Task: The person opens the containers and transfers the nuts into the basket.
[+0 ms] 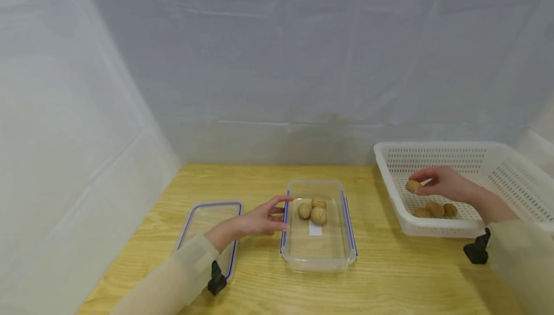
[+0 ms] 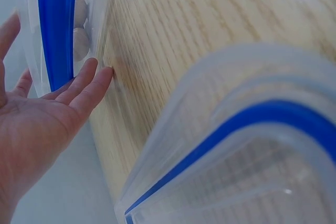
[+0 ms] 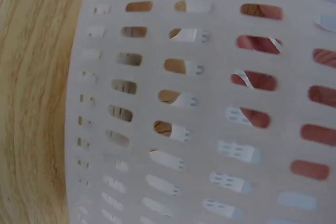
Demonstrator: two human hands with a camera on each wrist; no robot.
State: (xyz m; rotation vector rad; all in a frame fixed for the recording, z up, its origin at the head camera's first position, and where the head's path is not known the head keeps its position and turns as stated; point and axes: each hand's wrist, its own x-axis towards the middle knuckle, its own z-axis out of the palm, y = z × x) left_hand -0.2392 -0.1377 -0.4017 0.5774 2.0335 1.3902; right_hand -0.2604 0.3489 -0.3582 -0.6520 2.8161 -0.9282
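My right hand pinches a walnut between thumb and fingers, over the inside of the white basket. Several walnuts lie on the basket floor below it. In the right wrist view the basket wall hides most of that hand, which shows only through the slots. My left hand has its fingers spread at the left side of a clear plastic container. Three walnuts sit inside the container. The left wrist view shows the left fingers beside the blue-edged container wall.
A clear lid with a blue seal lies on the wooden table, partly under my left forearm. The container holds a small white label or packet. White sheeting hangs behind and to the left of the table.
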